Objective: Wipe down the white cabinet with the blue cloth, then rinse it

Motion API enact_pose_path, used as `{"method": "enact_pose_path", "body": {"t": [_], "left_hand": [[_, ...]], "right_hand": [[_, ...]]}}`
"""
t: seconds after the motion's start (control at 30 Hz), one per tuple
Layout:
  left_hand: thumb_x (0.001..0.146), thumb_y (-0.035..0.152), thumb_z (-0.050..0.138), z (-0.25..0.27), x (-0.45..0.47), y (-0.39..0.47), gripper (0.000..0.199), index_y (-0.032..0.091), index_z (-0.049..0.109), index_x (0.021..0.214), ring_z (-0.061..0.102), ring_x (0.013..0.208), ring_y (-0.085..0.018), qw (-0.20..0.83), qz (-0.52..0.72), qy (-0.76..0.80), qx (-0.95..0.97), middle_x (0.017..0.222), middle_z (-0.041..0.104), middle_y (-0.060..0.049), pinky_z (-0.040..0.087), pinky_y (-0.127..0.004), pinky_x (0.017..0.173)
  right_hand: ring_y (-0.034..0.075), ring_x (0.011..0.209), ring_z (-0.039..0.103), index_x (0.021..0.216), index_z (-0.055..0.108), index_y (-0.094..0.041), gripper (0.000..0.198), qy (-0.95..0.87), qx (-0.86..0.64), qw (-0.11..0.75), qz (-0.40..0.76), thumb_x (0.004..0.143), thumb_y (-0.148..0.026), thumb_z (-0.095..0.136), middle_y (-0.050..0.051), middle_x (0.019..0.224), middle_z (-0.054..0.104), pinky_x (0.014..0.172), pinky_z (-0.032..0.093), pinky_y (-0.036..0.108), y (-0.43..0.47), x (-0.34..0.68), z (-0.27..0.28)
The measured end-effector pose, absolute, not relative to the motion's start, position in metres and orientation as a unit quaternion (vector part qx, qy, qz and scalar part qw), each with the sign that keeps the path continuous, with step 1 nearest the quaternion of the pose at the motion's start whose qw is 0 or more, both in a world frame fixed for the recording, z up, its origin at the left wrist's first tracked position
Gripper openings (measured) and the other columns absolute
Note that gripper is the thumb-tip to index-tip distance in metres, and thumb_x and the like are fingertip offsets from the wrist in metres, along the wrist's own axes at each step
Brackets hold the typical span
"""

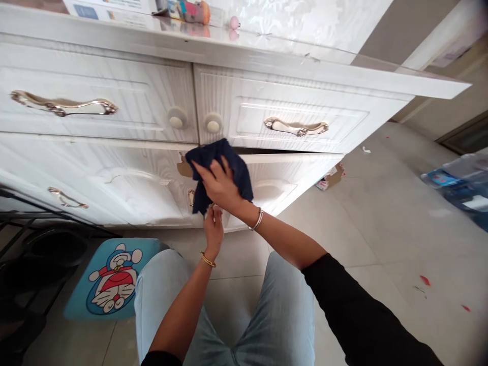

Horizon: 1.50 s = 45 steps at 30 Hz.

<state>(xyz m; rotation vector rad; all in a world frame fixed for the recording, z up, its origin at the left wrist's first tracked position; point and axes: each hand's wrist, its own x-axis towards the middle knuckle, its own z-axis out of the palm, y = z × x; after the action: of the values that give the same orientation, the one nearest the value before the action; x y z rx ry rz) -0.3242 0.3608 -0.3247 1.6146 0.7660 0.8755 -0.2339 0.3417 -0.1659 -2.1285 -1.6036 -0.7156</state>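
My right hand point(222, 185) presses a dark blue cloth point(242, 178) against the white cabinet, its fingers spread over the fabric near the upper corner of the lower right door point(274, 183). That door stands slightly ajar, with a dark gap along its top. Just below the cloth, my left hand point(213, 223) is closed at the door's inner edge, with a small shiny bit of a door handle point(214, 205) showing at its fingertips. Most of that handle is hidden. Another metal handle point(191, 197) peeks out left of the cloth.
Above are two drawers with ornate handles point(63, 105) and round knobs point(177, 119). A bottle point(194, 12) and a pink ball point(235, 22) sit on the countertop point(267, 56). A blue cartoon stool point(148, 246) and black rack point(11, 216) stand left; wrapped bottles point(457, 188) lie right.
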Motion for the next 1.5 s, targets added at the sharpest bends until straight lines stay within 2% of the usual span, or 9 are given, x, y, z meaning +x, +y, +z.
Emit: {"method": "enact_pose_path", "body": {"t": [0.1,0.43,0.6,0.73,0.9,1.1,1.17,1.33,1.5], "left_hand": [[0.101,0.065,0.042,-0.324,-0.324,0.365,0.051,0.021,0.058,0.081,0.049,0.062,-0.014,0.54,0.346,0.327,0.694,0.067,0.053,0.0,0.039,-0.028,0.064],[0.1,0.071,0.038,-0.319,-0.332,0.358,0.056,0.021,0.052,0.078,0.05,0.066,-0.014,0.545,0.321,0.326,0.702,0.07,0.054,0.001,0.04,-0.027,0.067],[0.101,0.07,0.035,-0.318,-0.331,0.353,0.057,0.02,0.054,0.08,0.051,0.066,-0.014,0.528,0.333,0.341,0.703,0.072,0.055,0.0,0.039,-0.028,0.067],[0.1,0.071,0.035,-0.321,-0.328,0.355,0.058,0.02,0.056,0.081,0.052,0.065,-0.015,0.514,0.338,0.345,0.709,0.07,0.057,-0.001,0.039,-0.029,0.065],[0.098,0.075,0.034,-0.322,-0.319,0.364,0.06,0.021,0.057,0.083,0.05,0.062,-0.017,0.49,0.351,0.358,0.713,0.067,0.055,-0.001,0.037,-0.031,0.064],[0.096,0.075,0.037,-0.322,-0.311,0.37,0.058,0.022,0.052,0.082,0.047,0.065,-0.016,0.471,0.37,0.365,0.713,0.069,0.052,0.001,0.036,-0.03,0.066],[0.098,0.073,0.037,-0.322,-0.31,0.37,0.056,0.022,0.05,0.079,0.046,0.063,-0.014,0.472,0.369,0.357,0.717,0.068,0.05,0.002,0.038,-0.029,0.065],[0.101,0.067,0.038,-0.321,-0.314,0.363,0.052,0.022,0.046,0.077,0.046,0.063,-0.012,0.465,0.374,0.357,0.719,0.067,0.046,0.004,0.04,-0.027,0.065],[0.102,0.064,0.04,-0.326,-0.321,0.354,0.051,0.021,0.048,0.075,0.046,0.061,-0.012,0.448,0.385,0.375,0.714,0.065,0.046,0.004,0.042,-0.027,0.063]], "right_hand": [[0.014,0.132,0.058,0.15,0.055,-0.031,0.057,-0.565,-0.758,0.189,-0.266,0.106,-0.025,0.019,0.003,0.132,0.068,0.125,0.039,0.038,0.328,-0.21,-0.171],[0.034,0.118,0.051,0.117,0.076,-0.017,0.044,-0.255,-0.836,0.238,-0.424,0.092,-0.036,0.045,0.015,0.107,0.056,0.112,0.038,0.066,0.171,-0.061,-0.225],[0.038,0.126,0.046,0.125,0.073,-0.017,0.05,-0.276,-0.814,0.281,-0.427,0.093,-0.037,0.041,0.017,0.111,0.054,0.107,0.036,0.069,0.215,-0.097,-0.221],[0.041,0.127,0.053,0.136,0.069,-0.022,0.051,-0.378,-0.817,0.252,-0.356,0.095,-0.043,0.047,0.017,0.116,0.061,0.099,0.049,0.066,0.291,-0.169,-0.207],[0.029,0.138,0.057,0.15,0.057,-0.028,0.05,-0.523,-0.771,0.204,-0.301,0.105,-0.026,0.034,0.01,0.126,0.07,0.103,0.058,0.043,0.344,-0.219,-0.183],[0.009,0.156,0.038,0.154,0.045,-0.044,0.074,-0.659,-0.695,0.16,-0.24,0.099,-0.001,0.02,-0.014,0.154,0.056,0.124,0.045,0.03,0.332,-0.21,-0.151],[0.004,0.155,0.039,0.155,0.043,-0.042,0.076,-0.654,-0.694,0.161,-0.254,0.098,0.001,0.017,-0.013,0.153,0.057,0.128,0.041,0.029,0.318,-0.198,-0.149],[0.01,0.146,0.051,0.16,0.038,-0.04,0.058,-0.581,-0.75,0.177,-0.263,0.107,-0.023,0.02,-0.004,0.152,0.058,0.13,0.038,0.037,0.272,-0.156,-0.173],[0.026,0.131,0.057,0.145,0.061,-0.03,0.051,-0.453,-0.827,0.198,-0.266,0.1,-0.043,0.043,0.009,0.129,0.065,0.125,0.039,0.053,0.209,-0.088,-0.207]]}}
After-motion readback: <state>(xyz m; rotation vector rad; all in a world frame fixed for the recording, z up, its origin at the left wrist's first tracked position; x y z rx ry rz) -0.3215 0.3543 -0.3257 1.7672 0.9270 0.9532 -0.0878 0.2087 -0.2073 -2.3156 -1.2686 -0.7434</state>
